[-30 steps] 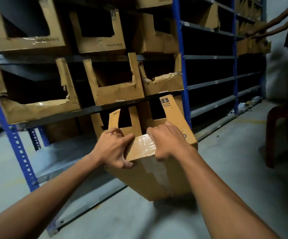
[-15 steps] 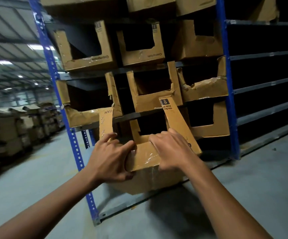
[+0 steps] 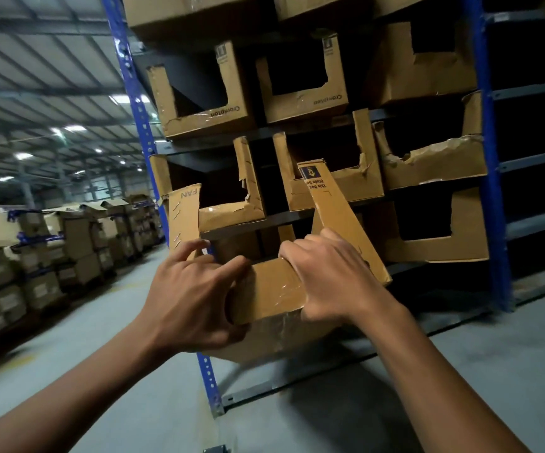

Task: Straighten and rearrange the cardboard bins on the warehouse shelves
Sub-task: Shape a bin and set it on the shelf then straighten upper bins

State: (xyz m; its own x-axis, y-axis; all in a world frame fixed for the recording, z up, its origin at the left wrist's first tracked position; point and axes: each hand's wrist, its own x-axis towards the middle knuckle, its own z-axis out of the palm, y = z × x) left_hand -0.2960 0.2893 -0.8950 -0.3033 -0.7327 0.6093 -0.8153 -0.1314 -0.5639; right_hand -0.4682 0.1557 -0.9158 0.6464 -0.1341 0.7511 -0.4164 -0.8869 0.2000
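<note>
I hold a cut-open cardboard bin [image 3: 269,291] in the air in front of the lower part of the shelving rack [image 3: 316,214]. My left hand [image 3: 192,299] grips its taped front lip from the left, thumb on top. My right hand [image 3: 330,279] grips the same lip on the right, fingers curled over the edge. Two tall side flaps of the bin stick up, one marked FAN. Behind it, several worn cardboard bins [image 3: 330,181] sit in rows on the shelves, some torn and crooked.
A blue upright post [image 3: 140,125] marks the rack's left end and another blue post [image 3: 493,191] stands to the right. Dark empty shelves [image 3: 539,158] continue rightward. Stacks of cartons [image 3: 78,240] line the aisle at left. Grey concrete floor [image 3: 460,387] lies below.
The view has swung left and up: the rack's left end and the aisle of cartons have come into sight. The bin has risen slightly in both hands, whose grip is unchanged.
</note>
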